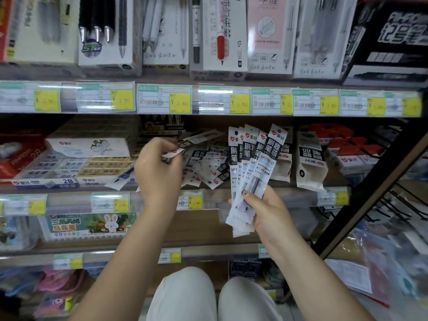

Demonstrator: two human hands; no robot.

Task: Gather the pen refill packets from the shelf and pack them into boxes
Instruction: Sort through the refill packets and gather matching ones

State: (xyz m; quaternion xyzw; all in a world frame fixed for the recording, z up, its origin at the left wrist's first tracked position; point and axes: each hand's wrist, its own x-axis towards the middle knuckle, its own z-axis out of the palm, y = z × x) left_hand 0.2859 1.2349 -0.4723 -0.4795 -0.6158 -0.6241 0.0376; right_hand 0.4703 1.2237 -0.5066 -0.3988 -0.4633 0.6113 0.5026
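Refill packets: long narrow clear sleeves, white-and-black printed headers with red heart logo, dark refills inside. Right hand grips fanned bunch of them, lower right of centre, thumb across front. Left hand at frame centre, fingers curled, pinching one packet above loose pile on shelf.

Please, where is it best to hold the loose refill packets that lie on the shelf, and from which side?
Probably pinch each of the loose packets by its flat card header end, coming from the open shelf front: they lie flat, overlapping, headers toward the edge. The left hand works there now.
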